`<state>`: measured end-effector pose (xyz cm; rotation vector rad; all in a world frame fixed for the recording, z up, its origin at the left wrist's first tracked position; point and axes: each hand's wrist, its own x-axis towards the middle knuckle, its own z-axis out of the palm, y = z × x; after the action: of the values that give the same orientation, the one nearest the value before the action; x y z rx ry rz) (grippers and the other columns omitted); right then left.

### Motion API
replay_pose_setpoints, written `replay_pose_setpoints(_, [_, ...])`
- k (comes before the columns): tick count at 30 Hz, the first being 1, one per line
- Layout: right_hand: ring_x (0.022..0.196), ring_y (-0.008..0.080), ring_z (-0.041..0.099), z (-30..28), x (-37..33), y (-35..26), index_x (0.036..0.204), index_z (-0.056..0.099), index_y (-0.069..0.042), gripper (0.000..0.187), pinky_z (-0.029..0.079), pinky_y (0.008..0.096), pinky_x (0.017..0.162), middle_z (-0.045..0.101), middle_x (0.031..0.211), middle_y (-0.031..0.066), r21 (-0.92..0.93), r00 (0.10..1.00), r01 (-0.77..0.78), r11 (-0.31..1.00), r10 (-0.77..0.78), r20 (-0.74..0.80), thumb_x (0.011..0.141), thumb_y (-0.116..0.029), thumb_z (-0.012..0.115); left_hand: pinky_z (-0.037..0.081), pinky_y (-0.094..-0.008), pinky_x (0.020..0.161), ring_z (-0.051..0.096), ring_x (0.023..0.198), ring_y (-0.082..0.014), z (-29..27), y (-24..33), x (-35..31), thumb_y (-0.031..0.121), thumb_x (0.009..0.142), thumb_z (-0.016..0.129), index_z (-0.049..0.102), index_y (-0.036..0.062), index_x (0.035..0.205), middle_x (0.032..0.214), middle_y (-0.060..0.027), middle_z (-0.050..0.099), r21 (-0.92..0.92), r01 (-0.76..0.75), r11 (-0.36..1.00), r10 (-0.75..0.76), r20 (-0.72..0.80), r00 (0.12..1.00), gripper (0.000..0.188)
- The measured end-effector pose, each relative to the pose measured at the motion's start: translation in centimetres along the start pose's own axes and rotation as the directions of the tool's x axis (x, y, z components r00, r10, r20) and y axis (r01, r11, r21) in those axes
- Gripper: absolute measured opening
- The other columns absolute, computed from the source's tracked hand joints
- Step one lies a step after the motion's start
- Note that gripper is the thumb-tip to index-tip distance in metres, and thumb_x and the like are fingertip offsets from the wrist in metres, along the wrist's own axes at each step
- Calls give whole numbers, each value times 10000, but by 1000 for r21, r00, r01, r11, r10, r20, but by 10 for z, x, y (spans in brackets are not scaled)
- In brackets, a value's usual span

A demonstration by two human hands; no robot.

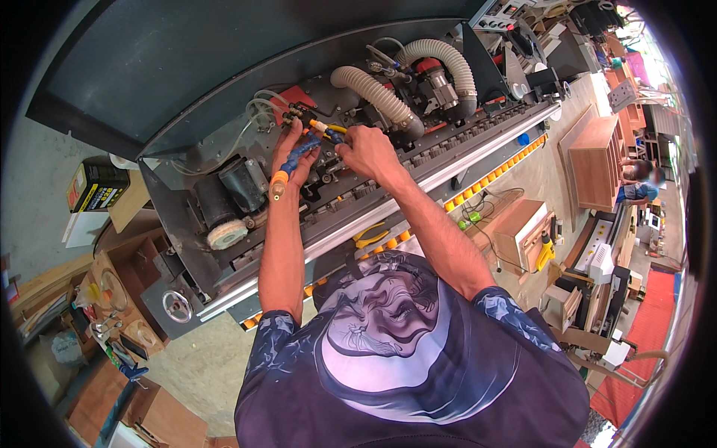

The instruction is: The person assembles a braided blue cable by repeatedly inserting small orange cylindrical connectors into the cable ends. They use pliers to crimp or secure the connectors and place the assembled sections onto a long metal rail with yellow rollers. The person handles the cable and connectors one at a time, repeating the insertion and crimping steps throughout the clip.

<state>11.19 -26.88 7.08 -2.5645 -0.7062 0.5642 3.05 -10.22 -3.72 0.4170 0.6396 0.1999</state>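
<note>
Both my hands reach into the opened body of a long machine (321, 216). A blue segmented hose (302, 151) with an orange nozzle (278, 184) crosses my left hand (297, 170), whose fingers are closed around its upper part by small fittings (297, 112). My right hand (366, 153) is closed in a pinch at a second, short blue segmented hose (333, 136), beside a yellow tube (337, 128). My right fingertips are partly hidden. Behind the fittings stands a red plate (300, 97), with clear thin tubes (258, 112) running left from it.
Ribbed grey ducts (373, 91) and a motor (441, 88) fill the machine's right side. A round buffing wheel (227, 234) and a dark cylinder (243, 184) sit at its left. Yellow-handled pliers (369, 236) lie at the near edge. Wooden cabinets (595, 163) stand right; another person (638, 193) is far right.
</note>
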Motion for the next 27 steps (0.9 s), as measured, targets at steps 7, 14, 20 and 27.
replay_pose_setpoints(7, [922,488,737,3,3,-2,1037,770,46,405,582,549,865,738,891,312,-58,999,-31,998,33,31,949,-344,708,542,-354,880,716,1103,-262,4,1,-3,337,915,877,611,110,1252,1185,-133,705,40,-14,999,14,-8,1000,486])
replay_pose_setpoints(14, [913,495,734,8,3,9,1023,716,70,395,576,542,853,738,883,306,35,996,53,998,-50,-70,884,-292,792,542,-351,875,715,1108,-249,5,4,-7,334,927,865,611,121,1295,1185,-114,705,60,8,998,-7,-16,1000,496])
replay_pose_setpoints(20, [902,488,740,7,7,8,1031,679,51,375,594,536,818,743,889,284,-129,995,78,989,-85,-50,865,-262,800,563,-331,822,735,1057,-246,4,1,-5,313,928,864,622,126,1291,1163,-117,724,85,-18,996,19,-15,1000,475])
replay_pose_setpoints(27, [874,473,752,-1,2,-5,1025,685,40,352,614,542,765,745,875,283,-248,994,67,966,-86,-65,903,-279,772,566,-364,882,731,1058,-273,1,5,-2,265,921,872,647,136,1262,1149,-122,729,100,8,995,-7,-8,1000,428])
